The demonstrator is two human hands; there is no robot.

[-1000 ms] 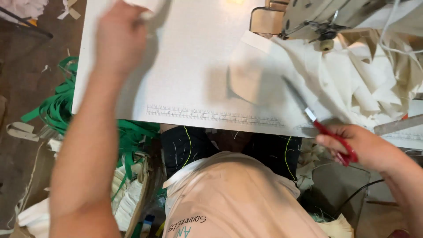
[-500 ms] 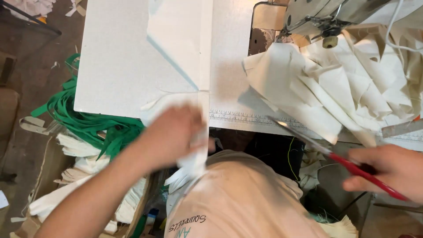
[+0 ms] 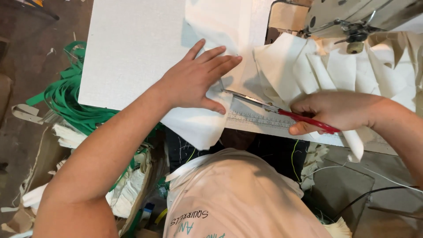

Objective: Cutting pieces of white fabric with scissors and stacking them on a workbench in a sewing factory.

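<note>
Head view: the left hand [image 3: 196, 81] lies flat with fingers spread, pinning the white cloth [image 3: 198, 125] steady, while the right hand [image 3: 328, 112] is closed around the red-handled scissors [image 3: 282, 110].

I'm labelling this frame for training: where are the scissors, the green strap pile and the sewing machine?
scissors [image 3: 304, 118], head view, on the red handle.
green strap pile [image 3: 66, 99], head view, middle of the loops.
sewing machine [image 3: 352, 17], head view, on its grey head.

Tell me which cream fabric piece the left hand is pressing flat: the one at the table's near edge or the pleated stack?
The flat piece at the table's near edge, overhanging it, under the left hand. The pleated stack lies under the sewing machine, untouched by that hand.
</note>
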